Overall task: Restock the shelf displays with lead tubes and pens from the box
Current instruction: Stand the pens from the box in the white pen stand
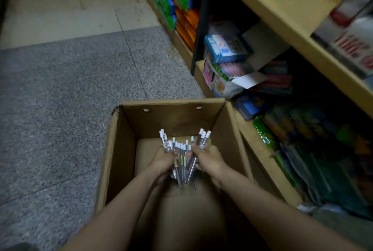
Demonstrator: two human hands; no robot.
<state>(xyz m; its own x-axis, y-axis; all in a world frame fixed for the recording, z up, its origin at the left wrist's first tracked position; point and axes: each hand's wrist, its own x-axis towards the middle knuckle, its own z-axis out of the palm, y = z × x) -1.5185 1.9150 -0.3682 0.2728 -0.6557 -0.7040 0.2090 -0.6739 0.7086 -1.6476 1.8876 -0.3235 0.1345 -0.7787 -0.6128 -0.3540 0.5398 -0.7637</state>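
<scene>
An open cardboard box [121, 145] stands on the floor below me. Both my hands are inside it, gathering one bundle of pens [182, 156] with clear barrels and white caps. My left hand [162, 160] grips the bundle's left side, and my right hand [210, 160] grips its right side. The white caps fan out and point away from me. The pen tips stick out below my hands. The box bottom around the bundle looks bare cardboard; I see no lead tubes.
Wooden shelves [282, 18] run along the right, packed with stationery boxes [227, 47], books and green packets [264, 133]. The box stands tight against the lowest shelf edge. Grey speckled floor [60, 99] lies to the left.
</scene>
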